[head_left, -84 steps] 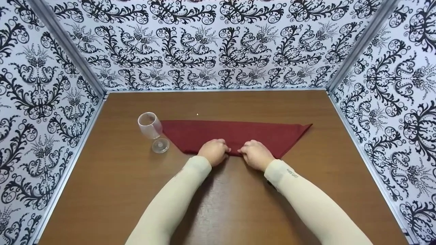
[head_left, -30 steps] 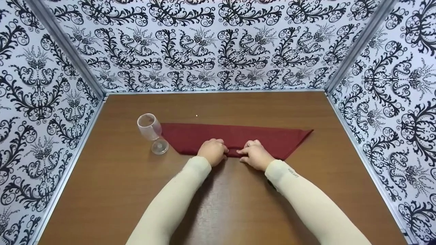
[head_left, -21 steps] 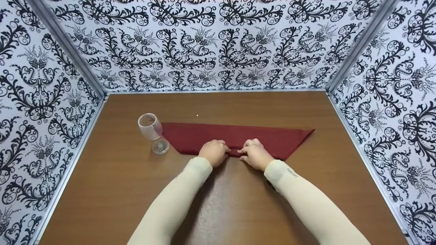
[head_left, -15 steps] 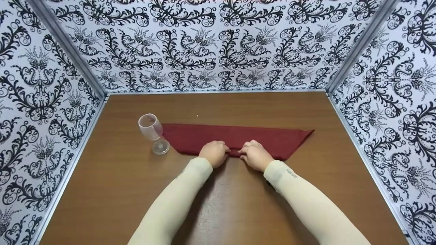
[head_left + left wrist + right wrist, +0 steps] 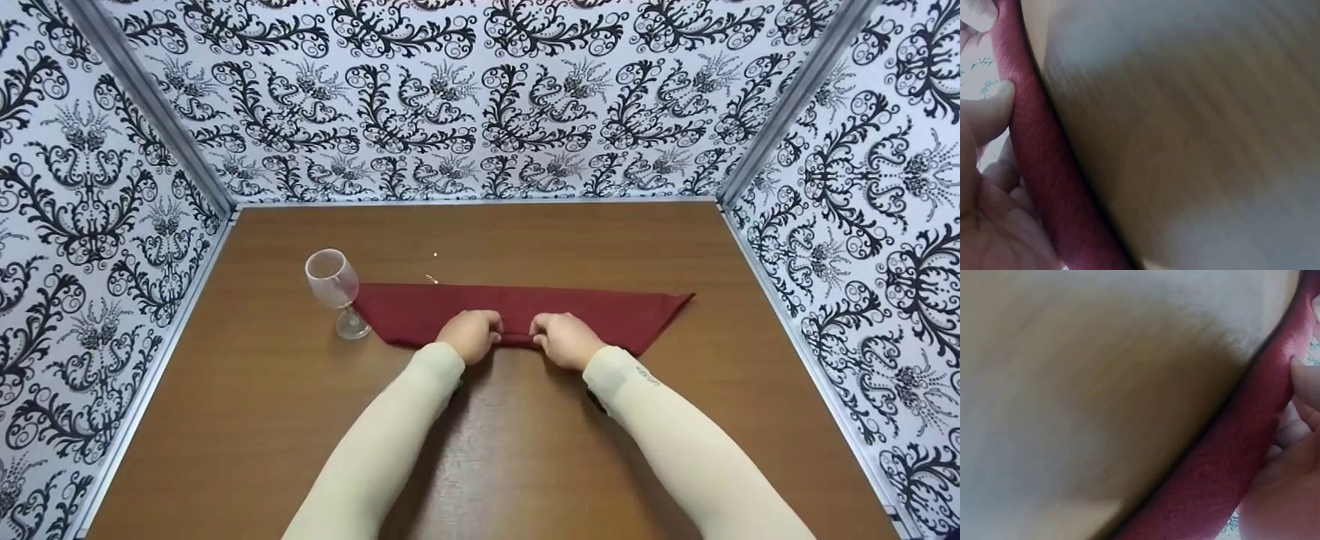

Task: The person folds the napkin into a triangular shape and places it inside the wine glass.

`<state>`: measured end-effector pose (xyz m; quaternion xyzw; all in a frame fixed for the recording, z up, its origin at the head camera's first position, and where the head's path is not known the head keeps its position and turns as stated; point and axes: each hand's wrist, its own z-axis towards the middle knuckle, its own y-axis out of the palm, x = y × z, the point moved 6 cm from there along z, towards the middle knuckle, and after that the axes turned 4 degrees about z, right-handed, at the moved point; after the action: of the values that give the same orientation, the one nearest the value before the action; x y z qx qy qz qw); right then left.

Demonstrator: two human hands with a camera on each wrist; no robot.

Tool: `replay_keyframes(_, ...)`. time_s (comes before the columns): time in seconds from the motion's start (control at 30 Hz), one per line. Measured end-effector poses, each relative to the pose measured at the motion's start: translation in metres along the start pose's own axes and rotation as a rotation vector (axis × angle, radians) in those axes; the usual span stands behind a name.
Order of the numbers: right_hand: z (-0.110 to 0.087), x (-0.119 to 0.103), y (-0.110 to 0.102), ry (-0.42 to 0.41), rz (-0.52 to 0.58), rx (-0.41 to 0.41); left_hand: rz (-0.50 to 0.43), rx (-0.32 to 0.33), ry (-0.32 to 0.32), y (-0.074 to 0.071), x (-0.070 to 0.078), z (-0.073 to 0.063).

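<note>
A dark red cloth napkin [image 5: 517, 304] lies across the table as a wide band with slanted ends. Its near edge is turned into a roll, seen close up as a thick red tube [image 5: 1044, 152] in the left wrist view. My left hand [image 5: 470, 335] pinches this roll left of its middle, thumb against the near side. A short way to the right, my right hand [image 5: 566, 340] pinches the same roll, its thumb [image 5: 1304, 382] pressing into the fabric. Most of the fingers are hidden behind the roll in both wrist views.
A clear wine glass [image 5: 332, 281] stands upright at the napkin's left end, its bowl close to the cloth's corner. Small white specks [image 5: 433, 279] show just beyond the far edge. Patterned walls [image 5: 480, 97] enclose the brown table [image 5: 480, 465] at the back and sides.
The napkin's far edge has come nearer, and the cloth band is narrower. White specks now show beyond it. The hands have stayed in nearly the same place, now slightly farther apart.
</note>
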<state>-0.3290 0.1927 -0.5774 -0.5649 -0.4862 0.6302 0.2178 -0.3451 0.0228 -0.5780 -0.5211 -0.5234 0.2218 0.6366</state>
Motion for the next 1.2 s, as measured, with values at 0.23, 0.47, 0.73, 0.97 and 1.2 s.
replay_keyframes(0.23, 0.003, -0.004, 0.000, -0.099, -0.134, 0.121, 0.220, 0.119, 0.072, -0.001, 0.012, -0.001)
replay_keyframes(0.47, -0.006, -0.014, 0.000, -0.259, -0.219, 0.160, 0.342, 0.144, 0.183, 0.002, 0.014, -0.004)
replay_keyframes(0.73, -0.011, -0.004, 0.002, -0.333, -0.217, 0.116, 0.323, 0.071, 0.281, 0.004, 0.011, -0.006)
replay_keyframes(0.97, -0.010, 0.003, 0.005, -0.266, -0.127, 0.062, 0.295, 0.047, 0.254, 0.005, 0.009, -0.002)
replay_keyframes(1.2, -0.007, -0.001, 0.004, -0.278, -0.190, 0.103, 0.323, 0.086, 0.208, 0.008, 0.009, 0.001)
